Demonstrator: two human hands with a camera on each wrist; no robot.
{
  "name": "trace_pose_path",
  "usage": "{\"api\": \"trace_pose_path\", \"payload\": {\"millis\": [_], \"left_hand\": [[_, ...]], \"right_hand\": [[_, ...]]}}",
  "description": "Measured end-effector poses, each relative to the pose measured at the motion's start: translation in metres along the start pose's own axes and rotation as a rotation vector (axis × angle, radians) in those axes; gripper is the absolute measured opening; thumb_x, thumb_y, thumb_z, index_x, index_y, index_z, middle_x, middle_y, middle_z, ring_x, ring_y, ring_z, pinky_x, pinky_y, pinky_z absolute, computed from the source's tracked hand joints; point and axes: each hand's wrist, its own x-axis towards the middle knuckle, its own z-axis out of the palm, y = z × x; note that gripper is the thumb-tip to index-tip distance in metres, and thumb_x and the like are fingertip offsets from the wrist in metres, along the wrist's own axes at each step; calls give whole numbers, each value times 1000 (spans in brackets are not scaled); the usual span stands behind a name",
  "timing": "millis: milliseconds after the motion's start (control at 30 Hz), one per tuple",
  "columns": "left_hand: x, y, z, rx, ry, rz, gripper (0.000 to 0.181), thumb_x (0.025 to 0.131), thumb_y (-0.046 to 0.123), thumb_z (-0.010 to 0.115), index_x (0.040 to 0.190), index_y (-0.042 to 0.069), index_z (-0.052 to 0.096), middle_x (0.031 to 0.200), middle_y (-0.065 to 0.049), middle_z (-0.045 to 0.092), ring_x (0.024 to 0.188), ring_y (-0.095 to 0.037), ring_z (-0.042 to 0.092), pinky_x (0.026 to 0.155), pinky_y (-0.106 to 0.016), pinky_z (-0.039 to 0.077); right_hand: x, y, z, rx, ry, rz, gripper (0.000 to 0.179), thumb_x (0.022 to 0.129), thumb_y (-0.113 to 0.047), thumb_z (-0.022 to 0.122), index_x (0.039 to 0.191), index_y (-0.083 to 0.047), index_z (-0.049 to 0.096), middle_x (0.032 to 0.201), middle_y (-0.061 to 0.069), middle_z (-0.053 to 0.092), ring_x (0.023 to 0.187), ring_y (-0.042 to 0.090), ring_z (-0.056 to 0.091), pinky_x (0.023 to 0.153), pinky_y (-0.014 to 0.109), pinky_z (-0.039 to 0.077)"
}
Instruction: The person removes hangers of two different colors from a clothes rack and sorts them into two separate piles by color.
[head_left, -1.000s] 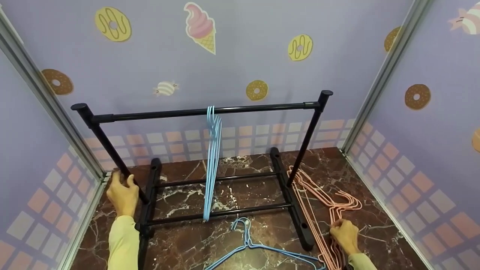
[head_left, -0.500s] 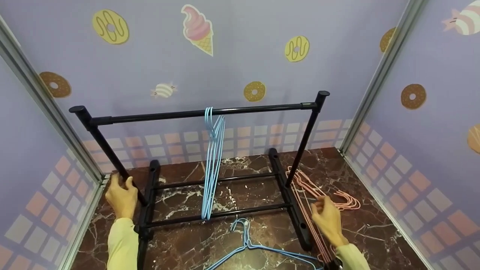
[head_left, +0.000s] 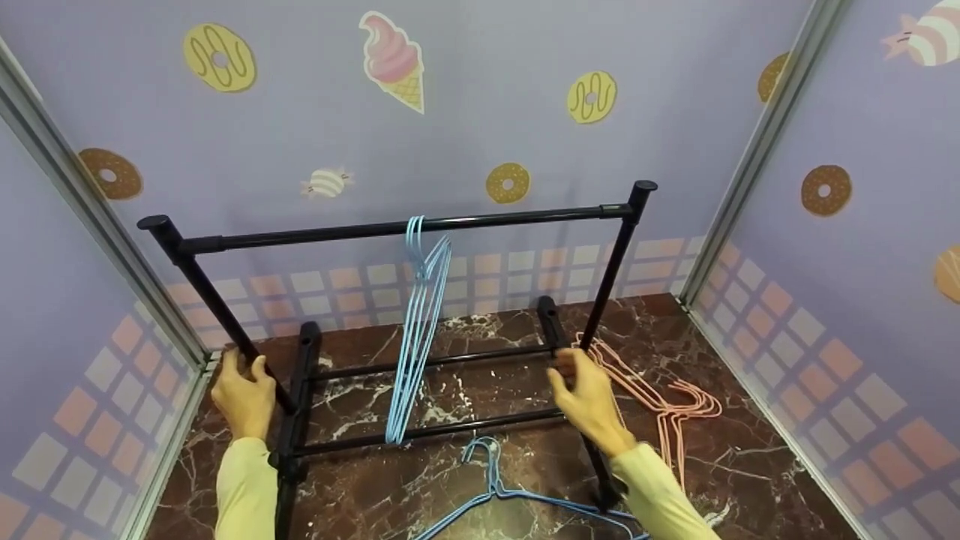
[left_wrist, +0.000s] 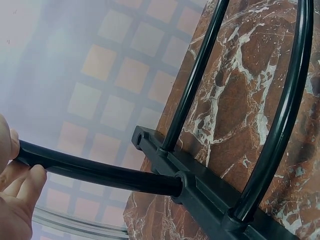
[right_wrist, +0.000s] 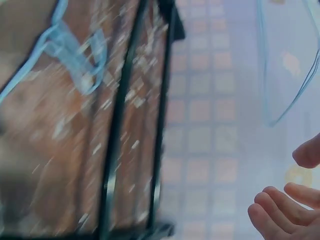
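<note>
A black clothes rack (head_left: 322, 235) stands on the marbled surface. My left hand (head_left: 244, 394) holds its left upright low down, and in the left wrist view the fingers (left_wrist: 31, 187) bend round the pole. Several light-blue wire hangers (head_left: 420, 337) hang together from the top bar, their lower ends fanned a little. My right hand (head_left: 589, 397) is in front of the rack's right foot, nothing in it, thumb and fingers apart. In the right wrist view these fingers (right_wrist: 280, 210) are loosely bent, with the hanging hangers (right_wrist: 300, 90) beyond them.
More blue hangers (head_left: 495, 491) lie on the marbled surface (head_left: 375, 495) in front of the rack. Pink hangers (head_left: 667, 405) lie to its right, partly behind my right arm. Purple patterned walls (head_left: 465, 135) close in the back and both sides.
My right hand has left the pink hangers and moved left and away from me, to the rack's right foot. The hanging blue hangers have swung and spread slightly. My left hand stays on the upright.
</note>
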Motion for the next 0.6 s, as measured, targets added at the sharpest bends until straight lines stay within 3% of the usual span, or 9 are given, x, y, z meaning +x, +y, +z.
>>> {"api": "trace_pose_path", "payload": {"millis": [333, 600], "left_hand": [[1, -3, 0, 5, 7, 12, 28, 85, 17, 61, 111, 7, 56, 102, -24, 63, 101, -48, 52, 88, -53, 36], [0, -3, 0, 7, -4, 17, 29, 86, 17, 61, 113, 7, 56, 100, -23, 63, 100, -46, 54, 88, -54, 37]], "right_hand": [[38, -78, 39, 188, -107, -40, 25, 84, -14, 62, 109, -8, 57, 92, 1, 65, 79, 9, 63, 68, 19, 51], [64, -117, 64, 227, -119, -72, 26, 85, -15, 61, 109, -6, 56, 92, 5, 64, 79, 10, 61, 68, 19, 50]]}}
